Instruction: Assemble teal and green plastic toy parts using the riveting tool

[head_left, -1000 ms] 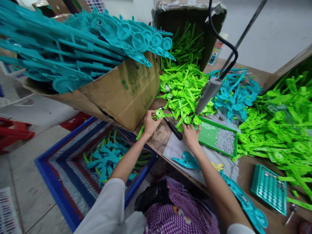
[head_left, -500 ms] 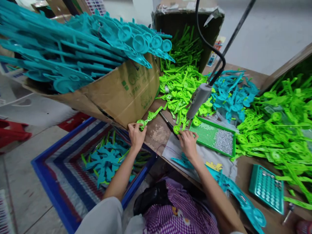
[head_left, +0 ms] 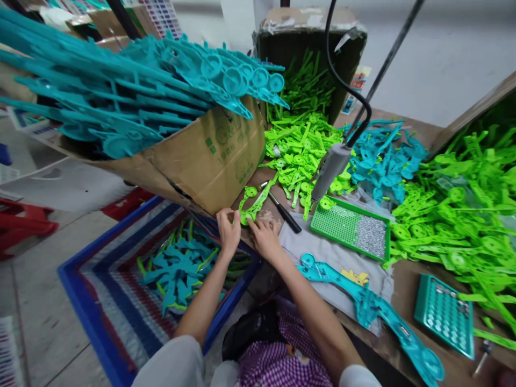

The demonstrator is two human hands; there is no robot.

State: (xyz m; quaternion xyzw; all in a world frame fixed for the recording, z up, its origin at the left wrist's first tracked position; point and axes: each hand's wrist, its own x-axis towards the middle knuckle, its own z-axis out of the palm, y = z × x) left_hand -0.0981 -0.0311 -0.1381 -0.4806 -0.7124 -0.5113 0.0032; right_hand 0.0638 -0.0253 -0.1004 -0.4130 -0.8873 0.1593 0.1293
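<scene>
My left hand [head_left: 229, 232] is closed at the table's front edge, its fingertips pinched on the end of a lime-green plastic arm piece [head_left: 244, 217]. Close beside it, my right hand [head_left: 264, 236] has its fingertips on a second lime-green arm piece [head_left: 264, 196], whose end meets the first between my hands. The exact overlap is partly hidden by the fingers. Just behind my right hand lies a black-handled tool [head_left: 287, 214] with a metal tip. A long turquoise plastic part [head_left: 365, 301] rests to the right, partly on a grey cloth [head_left: 296, 236].
A grey powered driver [head_left: 332, 166] hangs over a green tray [head_left: 318, 228] of small metal pieces. Lime-green pieces [head_left: 298, 145] are heaped behind. A cardboard box [head_left: 213, 161] full of turquoise parts stands left. Below sits a blue-rimmed bin [head_left: 80, 295]. A teal tray [head_left: 443, 317] lies right.
My right hand has moved left from beside the green tray to my left hand, bringing a lime-green piece with it. My left hand has stayed nearly in place.
</scene>
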